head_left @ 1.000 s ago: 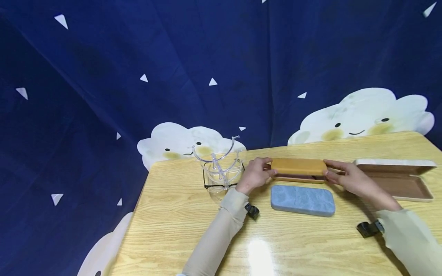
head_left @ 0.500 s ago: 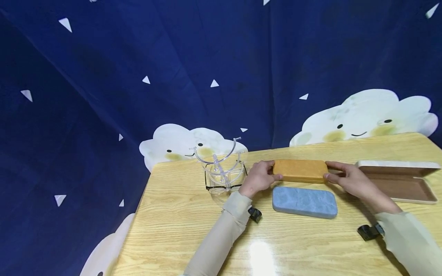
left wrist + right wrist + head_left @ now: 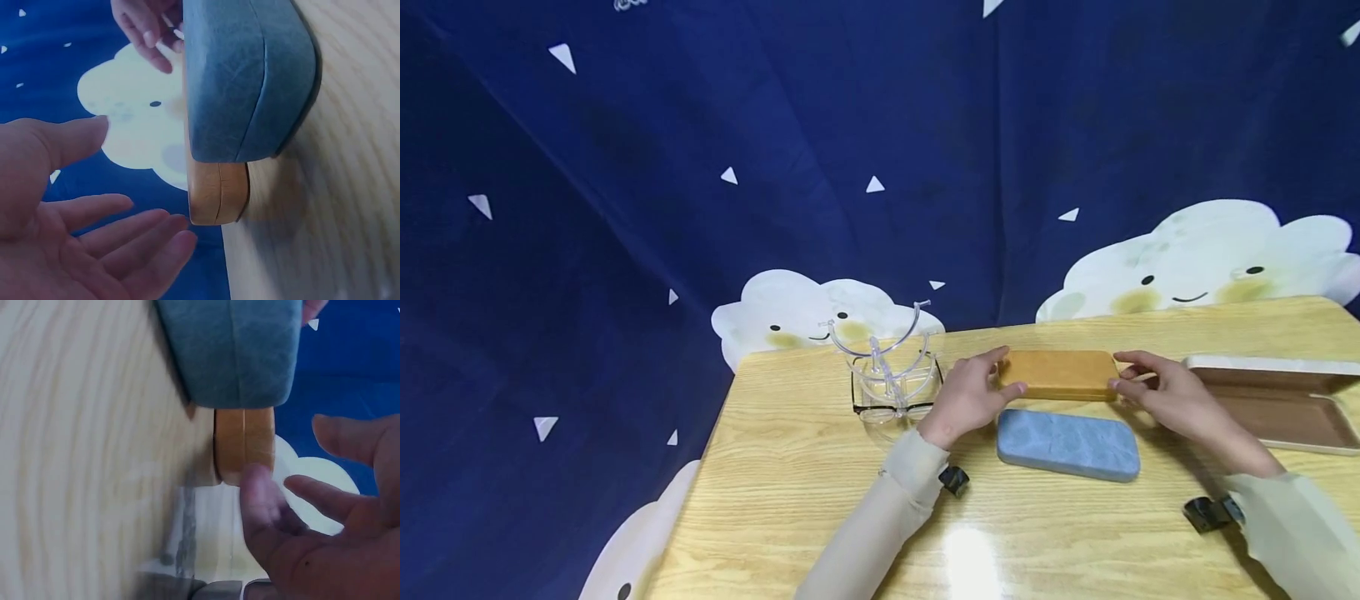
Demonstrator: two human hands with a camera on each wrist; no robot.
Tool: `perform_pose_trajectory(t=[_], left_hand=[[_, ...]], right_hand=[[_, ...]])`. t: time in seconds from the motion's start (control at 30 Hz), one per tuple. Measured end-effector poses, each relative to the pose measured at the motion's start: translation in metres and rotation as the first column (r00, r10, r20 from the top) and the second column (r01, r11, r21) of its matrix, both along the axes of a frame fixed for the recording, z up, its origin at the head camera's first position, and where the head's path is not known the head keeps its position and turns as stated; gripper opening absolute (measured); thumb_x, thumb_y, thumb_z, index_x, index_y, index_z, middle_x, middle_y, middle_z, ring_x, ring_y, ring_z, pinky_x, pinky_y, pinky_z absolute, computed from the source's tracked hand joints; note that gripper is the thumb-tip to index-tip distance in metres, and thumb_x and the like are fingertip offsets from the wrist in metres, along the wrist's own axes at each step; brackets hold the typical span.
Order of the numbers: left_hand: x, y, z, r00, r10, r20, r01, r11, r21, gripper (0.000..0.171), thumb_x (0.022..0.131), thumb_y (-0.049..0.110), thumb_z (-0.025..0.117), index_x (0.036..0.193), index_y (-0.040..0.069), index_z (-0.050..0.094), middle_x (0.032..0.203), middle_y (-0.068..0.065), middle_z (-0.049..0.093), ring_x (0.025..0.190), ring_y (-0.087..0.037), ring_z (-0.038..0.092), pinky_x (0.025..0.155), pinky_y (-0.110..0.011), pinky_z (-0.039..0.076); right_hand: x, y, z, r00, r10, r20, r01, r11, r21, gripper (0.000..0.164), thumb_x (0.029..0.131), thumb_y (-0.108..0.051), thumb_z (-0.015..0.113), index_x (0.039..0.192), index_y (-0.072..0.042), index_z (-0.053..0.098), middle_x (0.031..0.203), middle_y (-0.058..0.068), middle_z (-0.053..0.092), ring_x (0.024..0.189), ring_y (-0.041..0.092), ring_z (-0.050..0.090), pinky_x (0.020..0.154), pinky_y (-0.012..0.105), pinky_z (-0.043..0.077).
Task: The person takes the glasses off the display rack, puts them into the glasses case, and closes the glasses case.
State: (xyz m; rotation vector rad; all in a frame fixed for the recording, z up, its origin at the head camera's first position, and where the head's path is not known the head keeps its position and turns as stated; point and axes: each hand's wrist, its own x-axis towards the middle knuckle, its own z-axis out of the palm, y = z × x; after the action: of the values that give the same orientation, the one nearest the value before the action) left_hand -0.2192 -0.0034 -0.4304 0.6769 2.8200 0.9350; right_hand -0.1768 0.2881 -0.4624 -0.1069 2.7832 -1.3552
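A closed orange glasses case (image 3: pixel 1060 374) lies between the two hands near the back of the table. My left hand (image 3: pixel 966 400) is at its left end; in the left wrist view the fingers (image 3: pixel 140 240) are loosely extended, thumb spread away, around nothing. At the right end is my right hand (image 3: pixel 1176 404). One fingertip (image 3: pixel 255 478) reaches the case's end in the right wrist view, while the thumb stands off. A closed blue marbled glasses case (image 3: pixel 1067 444) lies just in front of the orange one. What the orange case contains is hidden.
To the right, a white glasses case (image 3: pixel 1300 421) stands open, brown inside. A clear tiered display stand (image 3: pixel 887 379) left of the hands bears black-rimmed glasses (image 3: pixel 871 409). A blue curtain (image 3: pixel 850 125) with clouds hangs behind the wooden table (image 3: pixel 790 500).
The orange case's lid, slightly raised a second ago, has come down shut. Both hands have since loosened and drawn a little away from its ends.
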Motion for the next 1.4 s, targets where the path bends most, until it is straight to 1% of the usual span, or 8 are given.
perform_pose_trajectory(t=[0.13,0.33,0.57,0.73,0.87,1.13,1.27,1.4], left_hand=[[0.006,-0.008,0.003,0.999,-0.010,-0.051,0.015,0.995,0.095,0.055,0.099,0.036,0.072,0.148,0.017,0.059,0.140,-0.006,0.070,0.121,-0.022,0.073,0.099,-0.026,0.058],[0.021,-0.025,0.004,0.999,-0.022,-0.030,0.030,0.962,0.272,0.045,0.099,0.026,0.073,0.140,0.008,0.065,0.131,-0.013,0.074,0.116,-0.023,0.074,0.088,-0.022,0.062],[0.046,-0.063,0.003,1.000,-0.025,-0.018,0.030,0.938,0.346,0.036,0.099,0.021,0.072,0.133,0.010,0.069,0.126,-0.009,0.075,0.113,-0.024,0.074,0.089,-0.021,0.061],[0.058,-0.091,-0.002,1.000,-0.013,0.001,0.011,0.918,0.396,0.031,0.100,0.018,0.071,0.130,0.009,0.070,0.124,-0.010,0.075,0.110,-0.023,0.074,0.089,-0.022,0.061],[0.062,-0.110,-0.004,1.000,0.009,-0.003,-0.007,0.910,0.414,0.028,0.100,0.016,0.070,0.126,0.005,0.072,0.122,-0.014,0.076,0.106,-0.021,0.074,0.088,-0.025,0.062],[0.063,-0.140,-0.006,0.995,0.101,-0.020,-0.084,0.907,0.412,0.026,0.098,0.013,0.072,0.123,0.006,0.073,0.119,-0.012,0.078,0.102,-0.023,0.074,0.083,-0.028,0.062],[0.060,-0.151,-0.006,0.986,0.164,-0.034,-0.137,0.908,0.397,0.022,0.097,0.013,0.074,0.118,0.007,0.075,0.106,-0.007,0.080,0.093,-0.018,0.074,0.077,-0.026,0.061],[0.056,-0.161,-0.002,0.971,0.232,-0.054,-0.195,0.905,0.378,0.011,0.095,0.013,0.076,0.105,0.009,0.076,0.090,0.000,0.077,0.082,-0.012,0.070,0.071,-0.027,0.060]], right_hand=[[0.002,-0.007,0.003,0.997,-0.026,-0.077,0.022,0.998,-0.052,0.051,0.105,-0.021,0.063,0.142,0.011,0.051,0.097,0.008,0.070,0.075,0.002,0.064,0.062,0.026,0.057],[0.007,-0.023,0.016,0.995,-0.015,-0.099,0.006,0.996,-0.094,0.041,0.105,-0.018,0.063,0.136,0.007,0.058,0.098,0.006,0.074,0.077,0.002,0.068,0.065,0.026,0.061],[0.011,-0.050,0.031,0.990,0.033,-0.136,-0.048,0.993,-0.106,0.033,0.102,-0.011,0.066,0.130,0.006,0.063,0.092,-0.012,0.073,0.078,-0.004,0.067,0.065,0.018,0.056],[0.011,-0.066,0.034,0.989,0.068,-0.130,-0.084,0.989,-0.119,0.031,0.100,-0.009,0.066,0.129,0.004,0.065,0.095,-0.001,0.074,0.079,-0.003,0.068,0.065,0.020,0.057],[0.008,-0.079,0.033,0.983,0.099,-0.155,-0.120,0.984,-0.135,0.029,0.099,-0.006,0.066,0.126,0.006,0.065,0.097,0.008,0.074,0.078,-0.002,0.067,0.064,0.019,0.056],[-0.006,-0.111,0.033,0.981,0.138,-0.134,-0.162,0.968,-0.191,0.030,0.098,-0.005,0.066,0.125,0.008,0.065,0.103,0.017,0.075,0.078,-0.005,0.063,0.066,0.018,0.055],[-0.012,-0.128,0.030,0.980,0.166,-0.106,-0.185,0.960,-0.208,0.031,0.099,-0.007,0.066,0.126,0.008,0.065,0.105,0.018,0.074,0.081,-0.004,0.062,0.069,0.018,0.055],[-0.016,-0.145,0.025,0.978,0.187,-0.098,-0.204,0.955,-0.216,0.029,0.099,-0.006,0.065,0.125,0.007,0.066,0.104,0.018,0.075,0.082,0.003,0.066,0.071,0.018,0.055]])
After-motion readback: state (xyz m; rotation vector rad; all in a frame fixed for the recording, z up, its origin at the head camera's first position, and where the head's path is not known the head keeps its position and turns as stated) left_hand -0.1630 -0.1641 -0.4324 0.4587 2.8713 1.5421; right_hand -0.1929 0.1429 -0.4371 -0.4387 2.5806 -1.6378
